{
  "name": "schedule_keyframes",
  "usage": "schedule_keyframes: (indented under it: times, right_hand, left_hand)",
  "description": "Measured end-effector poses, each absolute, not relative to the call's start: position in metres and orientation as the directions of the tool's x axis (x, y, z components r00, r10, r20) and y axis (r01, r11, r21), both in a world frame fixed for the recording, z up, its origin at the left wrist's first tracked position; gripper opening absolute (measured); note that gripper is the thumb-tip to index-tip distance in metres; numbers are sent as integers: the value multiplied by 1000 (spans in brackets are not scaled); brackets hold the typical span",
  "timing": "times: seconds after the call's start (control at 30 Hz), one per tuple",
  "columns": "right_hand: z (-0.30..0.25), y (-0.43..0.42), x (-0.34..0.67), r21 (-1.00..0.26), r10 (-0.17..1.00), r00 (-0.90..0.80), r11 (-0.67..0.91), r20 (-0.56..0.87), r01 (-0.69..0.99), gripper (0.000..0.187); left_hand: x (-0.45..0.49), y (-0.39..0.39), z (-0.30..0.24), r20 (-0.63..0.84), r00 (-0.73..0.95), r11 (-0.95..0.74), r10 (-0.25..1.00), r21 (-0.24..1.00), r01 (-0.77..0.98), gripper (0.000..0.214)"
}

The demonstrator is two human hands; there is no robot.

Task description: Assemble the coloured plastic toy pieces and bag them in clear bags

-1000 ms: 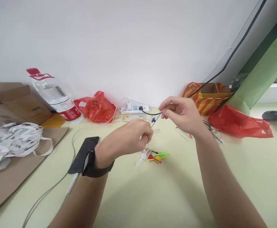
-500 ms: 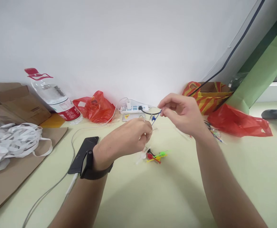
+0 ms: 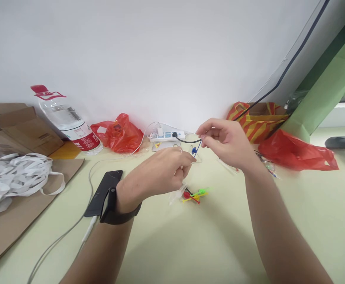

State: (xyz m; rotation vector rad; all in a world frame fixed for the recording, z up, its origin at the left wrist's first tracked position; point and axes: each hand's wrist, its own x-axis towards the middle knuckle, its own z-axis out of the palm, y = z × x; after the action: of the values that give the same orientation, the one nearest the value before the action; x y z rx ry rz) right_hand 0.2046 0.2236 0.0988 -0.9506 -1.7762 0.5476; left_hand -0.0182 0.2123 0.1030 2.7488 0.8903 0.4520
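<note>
A thin blue plastic piece [image 3: 194, 150] with a small round hub spans the gap between my fingertips, above the table. My right hand [image 3: 227, 142] pinches its upper end between thumb and forefinger. My left hand [image 3: 166, 169], closed, has its fingertips at the lower end; the remaining fingers curl under and hide part of the grip. Below my hands lie similar small pieces: a red one [image 3: 187, 195], a yellow one [image 3: 196, 197], a green one [image 3: 202, 191] and a partly covered black one. A clear plastic bag [image 3: 176, 195] touches the pile's left side.
Behind my hands is a power strip [image 3: 165, 136] against the wall. At left are a phone [image 3: 104, 191] on a cable, a large bottle [image 3: 77, 128], white straps [image 3: 21, 181] and a cardboard box [image 3: 27, 130]. Red plastic bags [image 3: 299, 152] lie to either side.
The blue piece has shifted slightly right and turned more upright, showing its round hub. My left fingertips have moved a little right. My right hand is nearly still.
</note>
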Motion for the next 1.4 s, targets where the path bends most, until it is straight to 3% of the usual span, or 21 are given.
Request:
schedule_keyframes:
  times: [0.17, 0.4, 0.57, 0.7, 0.8, 0.87, 0.97, 1.07, 1.17, 1.4]
  right_hand:
    - [92, 228, 201, -746, 836, -312, 546, 452, 382, 15]
    - [87, 232, 197, -732, 789, -391, 600, 474, 322, 13]
    - [95, 226, 200, -667, 756, -396, 650, 520, 365, 21]
    - [99, 225, 202, -675, 754, -391, 652, 528, 345, 32]
    - [91, 233, 203, -678, 787, -324, 617, 525, 400, 30]
    - [79, 242, 204, -687, 829, -337, 559, 447, 464, 25]
    - [50, 258, 203, -689, 839, -526, 466, 143, 556, 17]
    - [21, 268, 194, -654, 720, -670, 420, -182, 629, 16]
    - [0, 273, 183, -624, 612, -678, 355, -408, 696, 24]
    - [-4, 275, 183, -783, 604, -715, 229, -352, 579, 10]
  left_hand:
    - [-19, 213, 104, 255, 759, -799, 599, 262, 542, 23]
    - [-17, 214, 106, 294, 749, -804, 594, 222, 551, 24]
    - [-18, 216, 107, 285, 736, -789, 614, 250, 561, 24]
    - [-21, 218, 107, 288, 722, -776, 629, 281, 564, 25]
    - [-24, 220, 109, 294, 701, -760, 650, 277, 588, 24]
    - [-26, 221, 111, 300, 687, -750, 662, 286, 597, 24]
    - [-28, 221, 115, 295, 668, -729, 683, 329, 600, 25]
    - [-30, 222, 116, 286, 655, -710, 700, 375, 595, 25]
    - [-31, 223, 116, 283, 654, -707, 702, 394, 588, 24]
    - [-32, 226, 111, 302, 643, -707, 704, 386, 593, 21]
